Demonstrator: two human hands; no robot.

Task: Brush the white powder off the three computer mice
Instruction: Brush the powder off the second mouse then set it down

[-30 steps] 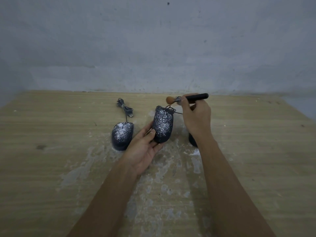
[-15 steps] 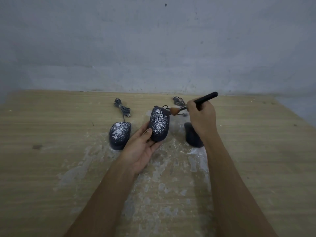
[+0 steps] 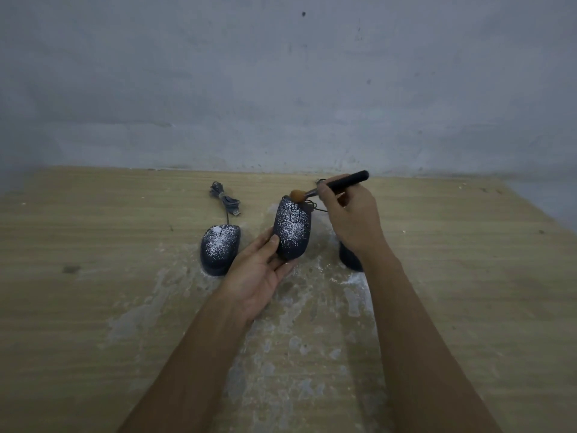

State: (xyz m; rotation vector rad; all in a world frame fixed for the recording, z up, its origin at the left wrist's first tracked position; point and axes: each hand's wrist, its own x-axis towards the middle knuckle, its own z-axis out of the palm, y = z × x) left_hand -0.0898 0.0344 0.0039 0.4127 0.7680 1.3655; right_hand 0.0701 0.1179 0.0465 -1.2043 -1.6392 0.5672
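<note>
Powder-speckled middle mouse (image 3: 292, 230) was gripped in left hand (image 3: 259, 275). Orange-tipped brush (image 3: 349, 180) was pinched in right hand (image 3: 354, 221), bristles at mouse's front.

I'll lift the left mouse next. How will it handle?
Probably light: the left hand alone holds the similar middle mouse up. The powder may make the left mouse slippery. Its cable looks floppy and bundled, so it likely trails.

I read the table (image 3: 468, 292) as matt, grainy wood smeared with chalky powder (image 3: 290, 310). The held mouse (image 3: 292, 232) and left mouse (image 3: 218, 248) look like dark matt plastic, white-speckled. The brush (image 3: 346, 181) has a matt black handle, a shiny metal ferrule and soft tan bristles. The wall (image 3: 281, 89) looks rough.
</note>
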